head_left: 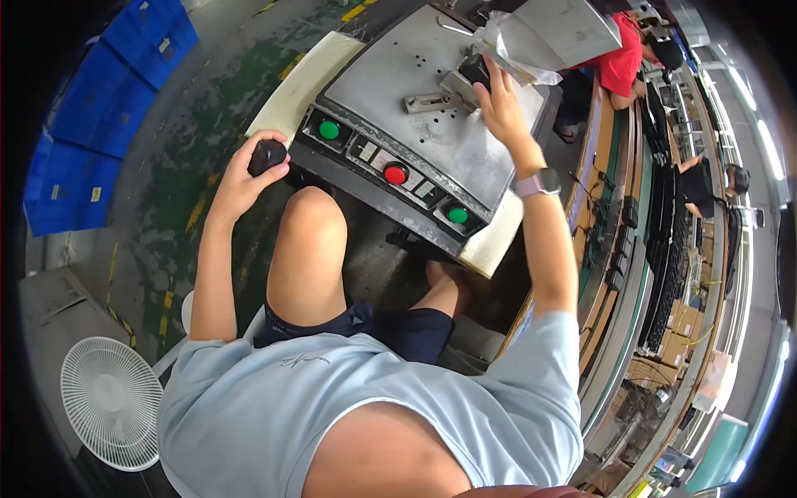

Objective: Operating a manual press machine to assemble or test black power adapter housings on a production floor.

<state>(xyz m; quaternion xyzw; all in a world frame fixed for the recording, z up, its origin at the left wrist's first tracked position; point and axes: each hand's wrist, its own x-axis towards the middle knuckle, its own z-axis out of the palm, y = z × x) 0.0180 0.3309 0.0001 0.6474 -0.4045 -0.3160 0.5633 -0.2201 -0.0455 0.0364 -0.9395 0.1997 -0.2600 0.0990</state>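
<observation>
My left hand (241,184) is closed around a black, rounded, palm-sized piece (268,156), held beside the left front corner of a grey metal bench machine (374,83). My right hand (503,108) reaches over the machine top with its fingers stretched out. Its fingertips lie against a dark part (475,70) at a small metal block fixture (459,85). Whether that part is fixed there cannot be made out. A slotted metal bracket (429,103) sits left of this hand. Along the machine's front are green buttons (329,129) and a red button (396,173).
A clear plastic bag (516,50) hangs behind the fixture. Blue bins (83,174) stand at the far left, and a white fan (112,402) is at lower left. On the right runs a long conveyor line (618,274), with a person in red (621,58) beside it.
</observation>
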